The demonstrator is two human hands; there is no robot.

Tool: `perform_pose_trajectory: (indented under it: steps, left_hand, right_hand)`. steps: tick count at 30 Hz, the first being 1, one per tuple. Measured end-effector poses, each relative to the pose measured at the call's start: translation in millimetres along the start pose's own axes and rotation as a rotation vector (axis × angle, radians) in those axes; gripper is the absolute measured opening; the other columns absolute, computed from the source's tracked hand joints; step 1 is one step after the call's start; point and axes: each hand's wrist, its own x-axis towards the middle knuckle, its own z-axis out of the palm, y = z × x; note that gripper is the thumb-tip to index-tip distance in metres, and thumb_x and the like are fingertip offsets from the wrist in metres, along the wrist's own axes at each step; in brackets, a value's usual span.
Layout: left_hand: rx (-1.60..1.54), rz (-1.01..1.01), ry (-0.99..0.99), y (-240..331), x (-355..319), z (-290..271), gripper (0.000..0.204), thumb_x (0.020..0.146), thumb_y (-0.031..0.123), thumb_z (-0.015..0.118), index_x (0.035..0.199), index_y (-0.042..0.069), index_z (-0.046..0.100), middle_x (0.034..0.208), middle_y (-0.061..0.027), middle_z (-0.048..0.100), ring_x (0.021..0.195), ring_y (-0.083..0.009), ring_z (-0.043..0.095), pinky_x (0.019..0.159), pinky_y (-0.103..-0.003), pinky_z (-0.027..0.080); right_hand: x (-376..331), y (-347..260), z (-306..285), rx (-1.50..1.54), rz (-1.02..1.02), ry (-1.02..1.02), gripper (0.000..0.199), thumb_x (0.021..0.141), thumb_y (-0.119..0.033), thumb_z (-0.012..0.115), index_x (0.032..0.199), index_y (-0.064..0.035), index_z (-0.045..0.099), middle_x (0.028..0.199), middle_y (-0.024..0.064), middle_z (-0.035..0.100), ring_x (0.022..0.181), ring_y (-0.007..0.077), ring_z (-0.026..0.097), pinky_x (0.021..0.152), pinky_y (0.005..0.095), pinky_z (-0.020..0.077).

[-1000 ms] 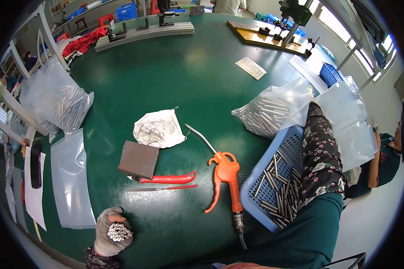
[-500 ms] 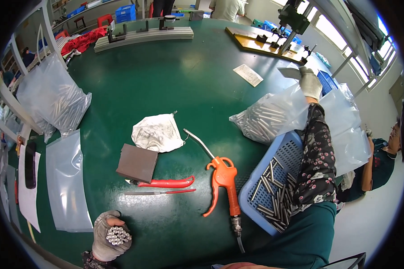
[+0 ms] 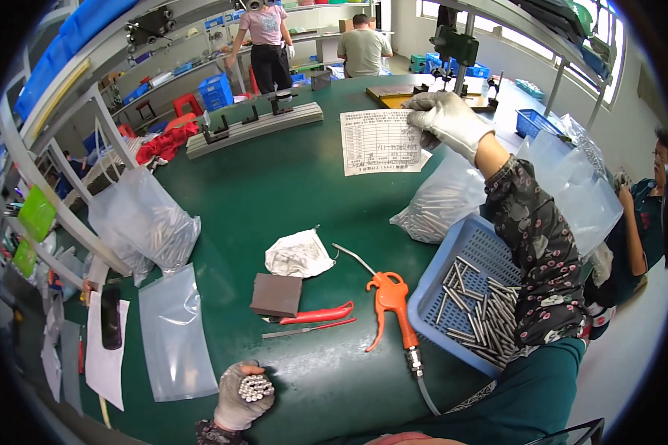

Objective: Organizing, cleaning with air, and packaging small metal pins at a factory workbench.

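Observation:
My left hand (image 3: 243, 397), in a pale work glove, is closed around a bundle of metal pins (image 3: 256, 388) whose ends face up, low over the front of the green table. My right hand (image 3: 453, 122), also gloved, pinches a printed paper form (image 3: 378, 144) by its right edge and holds it up at the far side. Behind the form's lower right corner, a bit of another paper (image 3: 426, 157) shows. Beneath my right forearm, a blue plastic basket (image 3: 430, 297) holds many loose metal pins (image 3: 486, 319). Beside it, a clear bag of pins (image 3: 438, 204) rests on the table.
Mid-table lie an orange air blow gun (image 3: 390, 297), red-handled cutter (image 3: 319, 314), thin file (image 3: 297, 328), brown block (image 3: 276, 294) and white cloth (image 3: 300, 254). At left are bagged pins (image 3: 159, 230), a flat plastic bag (image 3: 174, 334) and a phone (image 3: 110, 319). A co-worker (image 3: 646, 215) sits at right.
My right hand has moved left with the paper, which now faces me. My view has tilted up, showing more of the room. The left hand still grips the pins.

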Motion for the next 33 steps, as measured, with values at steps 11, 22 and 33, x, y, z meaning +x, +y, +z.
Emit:
perform_pose_trajectory:
  steps: [11,22,33]
  left_hand:
    - [0.033,0.074,-0.007,2.4,3.6,1.0,0.037,0.055,0.007,0.073,0.087,0.005,0.055,0.083,-0.0073,0.054,0.077,-0.0204,0.055,0.072,-0.028,0.044]
    - [0.181,0.209,0.015,7.6,0.5,-4.7,0.037,0.052,0.01,0.071,0.086,0.008,0.055,0.081,-0.0084,0.052,0.082,-0.0262,0.052,0.076,-0.034,0.041]
    - [0.222,0.245,-0.022,16.3,5.8,-2.0,0.039,0.049,0.01,0.071,0.085,0.009,0.055,0.083,-0.0073,0.053,0.083,-0.026,0.053,0.082,-0.034,0.039]
  right_hand:
    - [-1.2,-2.5,20.8,0.091,0.046,-0.091,0.031,0.081,-0.014,0.053,0.104,0.0064,0.055,0.07,0.0072,0.06,0.05,0.0098,0.056,0.048,0.0211,0.0476]
    - [-7.7,27.8,54.8,0.718,0.312,-0.021,0.016,0.083,-0.006,0.051,0.093,0.005,0.055,0.082,0.0153,0.063,0.067,0.0206,0.063,0.061,0.0296,0.0546]
    - [-24.3,22.5,84.1,0.787,0.277,-0.015,0.025,0.088,-0.009,0.043,0.106,0.0066,0.048,0.09,0.0177,0.061,0.072,0.0245,0.064,0.061,0.0298,0.0552]
